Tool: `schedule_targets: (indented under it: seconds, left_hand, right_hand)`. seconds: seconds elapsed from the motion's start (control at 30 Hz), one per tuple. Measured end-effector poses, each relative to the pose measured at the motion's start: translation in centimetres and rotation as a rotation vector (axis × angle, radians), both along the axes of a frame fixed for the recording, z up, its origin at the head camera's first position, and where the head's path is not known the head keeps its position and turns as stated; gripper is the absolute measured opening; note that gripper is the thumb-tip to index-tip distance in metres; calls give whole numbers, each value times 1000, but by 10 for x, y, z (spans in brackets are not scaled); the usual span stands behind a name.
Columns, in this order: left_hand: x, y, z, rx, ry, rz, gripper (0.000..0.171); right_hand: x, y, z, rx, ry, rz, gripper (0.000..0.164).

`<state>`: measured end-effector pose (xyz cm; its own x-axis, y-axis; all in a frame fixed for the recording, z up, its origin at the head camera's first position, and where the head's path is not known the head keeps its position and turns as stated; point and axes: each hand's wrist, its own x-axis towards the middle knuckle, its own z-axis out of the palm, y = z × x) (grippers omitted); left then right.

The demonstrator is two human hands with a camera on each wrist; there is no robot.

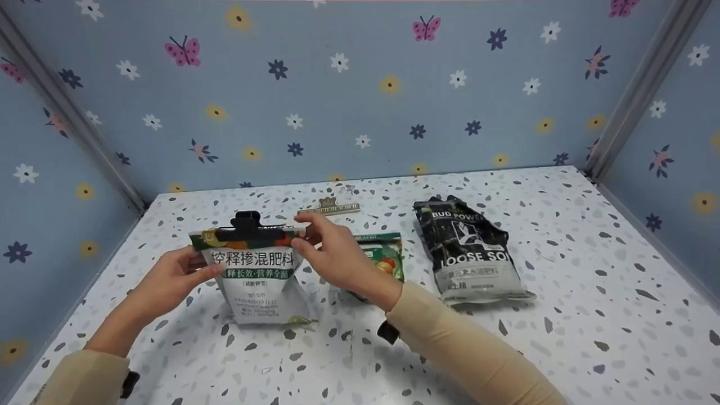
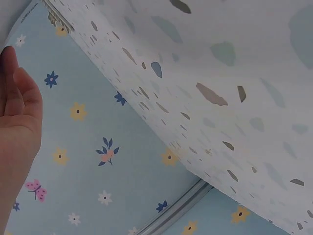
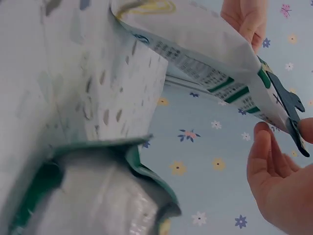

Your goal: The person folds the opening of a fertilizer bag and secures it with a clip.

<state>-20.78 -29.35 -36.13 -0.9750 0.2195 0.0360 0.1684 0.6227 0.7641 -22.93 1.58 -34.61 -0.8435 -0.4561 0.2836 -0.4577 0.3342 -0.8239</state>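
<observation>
A white fertilizer bag (image 1: 261, 287) with a green, fruit-printed top band stands upright on the table, a wide black clip (image 1: 247, 225) across its top edge. My left hand (image 1: 171, 278) holds the bag's left side, thumb in front and fingers partly hidden behind. At the top right corner, by the clip's end, my right hand (image 1: 332, 247) pinches the bag between thumb and fingers. The right wrist view shows this right hand (image 3: 279, 171) at the clip's end. Only part of the left hand (image 2: 22, 107) shows in the left wrist view.
A smaller green bag (image 1: 388, 253) lies behind my right forearm, partly covered. Right of it lies a black and grey soil bag (image 1: 472, 253). A gold-coloured clip (image 1: 337, 208) rests toward the back of the speckled table (image 1: 590, 270). Flowered blue panels (image 1: 360, 101) enclose the table.
</observation>
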Motion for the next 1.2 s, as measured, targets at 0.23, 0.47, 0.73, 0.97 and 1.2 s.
schedule_targets:
  seconds: [0.23, 0.47, 0.73, 0.97, 1.2]
  left_hand:
    - [3, 2, -3, 17, 8, 37, 50]
    - [6, 6, -5, 31, 2, 85, 53]
    - [7, 10, -10, 31, -42, 129, 62]
    - [9, 11, -9, 25, -105, 128, 79]
    - [9, 9, -12, -9, -187, 148, 82]
  right_hand:
    - [13, -1, -13, 102, -146, 37, 37]
    - [22, -1, -19, 108, -220, 58, 36]
    - [21, -1, -26, 119, -271, 35, 69]
    - [19, -8, -31, 99, -306, 36, 72]
    - [18, -20, -38, 120, -339, 15, 71]
